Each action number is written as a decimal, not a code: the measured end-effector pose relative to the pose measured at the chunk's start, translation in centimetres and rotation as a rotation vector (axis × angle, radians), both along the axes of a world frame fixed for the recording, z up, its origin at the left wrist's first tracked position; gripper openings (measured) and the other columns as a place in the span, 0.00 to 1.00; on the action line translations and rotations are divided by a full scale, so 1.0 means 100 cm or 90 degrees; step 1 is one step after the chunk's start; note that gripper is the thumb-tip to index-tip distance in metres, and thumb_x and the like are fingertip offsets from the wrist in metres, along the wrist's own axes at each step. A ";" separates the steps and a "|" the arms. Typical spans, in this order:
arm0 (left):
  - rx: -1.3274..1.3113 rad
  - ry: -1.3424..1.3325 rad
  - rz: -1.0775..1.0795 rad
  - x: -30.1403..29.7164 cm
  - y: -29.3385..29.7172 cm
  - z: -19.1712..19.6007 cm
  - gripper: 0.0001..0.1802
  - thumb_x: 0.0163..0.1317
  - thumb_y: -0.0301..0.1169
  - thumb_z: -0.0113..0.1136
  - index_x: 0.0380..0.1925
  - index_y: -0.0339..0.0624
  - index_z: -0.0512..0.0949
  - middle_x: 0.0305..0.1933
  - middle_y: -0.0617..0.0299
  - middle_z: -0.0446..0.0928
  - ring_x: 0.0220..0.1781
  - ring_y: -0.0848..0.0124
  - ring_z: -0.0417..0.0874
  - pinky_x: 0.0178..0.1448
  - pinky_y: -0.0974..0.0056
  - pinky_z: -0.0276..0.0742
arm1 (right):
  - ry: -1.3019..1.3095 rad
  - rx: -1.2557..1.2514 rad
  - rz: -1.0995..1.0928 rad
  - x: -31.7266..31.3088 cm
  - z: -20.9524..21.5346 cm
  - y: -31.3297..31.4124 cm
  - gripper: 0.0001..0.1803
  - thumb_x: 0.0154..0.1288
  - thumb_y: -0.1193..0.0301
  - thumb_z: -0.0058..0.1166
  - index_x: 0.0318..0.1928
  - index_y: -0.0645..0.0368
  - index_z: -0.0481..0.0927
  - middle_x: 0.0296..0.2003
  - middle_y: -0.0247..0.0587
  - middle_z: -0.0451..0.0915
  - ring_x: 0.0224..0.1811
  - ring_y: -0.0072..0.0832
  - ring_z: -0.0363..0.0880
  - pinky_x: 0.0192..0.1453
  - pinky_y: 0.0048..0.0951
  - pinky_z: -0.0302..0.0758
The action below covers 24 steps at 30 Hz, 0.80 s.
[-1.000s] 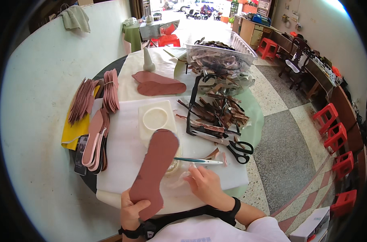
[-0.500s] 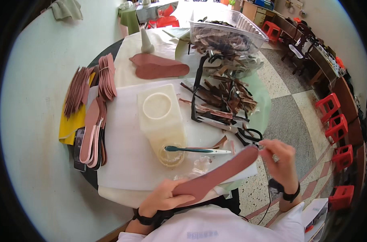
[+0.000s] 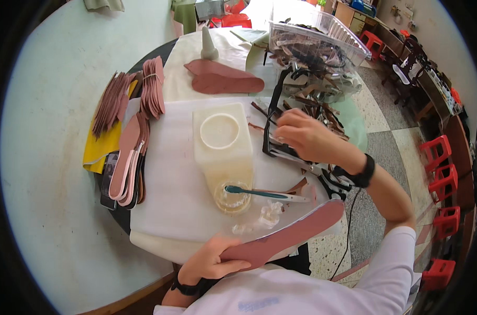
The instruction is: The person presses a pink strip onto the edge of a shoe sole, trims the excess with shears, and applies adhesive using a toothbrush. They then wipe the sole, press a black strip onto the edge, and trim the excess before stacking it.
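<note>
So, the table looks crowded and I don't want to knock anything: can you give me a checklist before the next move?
1. Sole held: ok, the left hand has one end, thumb on top.
2. Right hand empty: cannot tell, fingertips unclear near the black strap.
3. Brush set down: ok, across the white container's opening.
4. Scissors clear of the right wrist: cannot tell, they overlap in view.
5. Table tidy: not ok, crumpled film near the sole.
</note>
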<state>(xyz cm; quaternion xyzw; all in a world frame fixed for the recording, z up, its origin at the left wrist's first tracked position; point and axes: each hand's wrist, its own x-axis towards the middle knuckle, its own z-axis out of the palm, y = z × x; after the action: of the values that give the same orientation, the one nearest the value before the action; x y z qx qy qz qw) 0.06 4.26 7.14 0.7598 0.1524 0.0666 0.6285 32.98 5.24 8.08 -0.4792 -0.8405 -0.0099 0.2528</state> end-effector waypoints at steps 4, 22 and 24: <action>-0.104 0.070 0.111 -0.020 -0.013 0.001 0.14 0.50 0.25 0.64 0.37 0.31 0.77 0.26 0.54 0.79 0.26 0.71 0.76 0.35 0.68 0.72 | -0.125 -0.024 0.032 -0.002 -0.018 0.034 0.13 0.48 0.81 0.52 0.37 0.60 0.75 0.43 0.43 0.72 0.53 0.41 0.68 0.53 0.38 0.66; -0.298 -0.097 0.389 -0.047 -0.011 0.022 0.16 0.49 0.29 0.65 0.37 0.32 0.78 0.32 0.56 0.80 0.33 0.69 0.79 0.41 0.68 0.73 | -0.072 0.045 -0.429 0.116 0.167 0.058 0.13 0.64 0.63 0.51 0.35 0.60 0.81 0.37 0.39 0.82 0.39 0.28 0.79 0.43 0.31 0.75; -0.252 -0.004 0.375 -0.044 -0.009 0.020 0.15 0.50 0.25 0.63 0.37 0.28 0.77 0.33 0.58 0.79 0.35 0.71 0.78 0.42 0.67 0.73 | 0.022 -0.071 -0.421 0.142 0.168 0.086 0.19 0.66 0.57 0.47 0.36 0.58 0.82 0.39 0.38 0.82 0.41 0.27 0.79 0.44 0.33 0.75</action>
<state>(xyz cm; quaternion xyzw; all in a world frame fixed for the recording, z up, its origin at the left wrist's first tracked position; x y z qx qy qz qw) -4.33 3.33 9.10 0.5462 0.3732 0.2165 0.7180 47.16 13.87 24.86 -0.7392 -0.6343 -0.0373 0.2232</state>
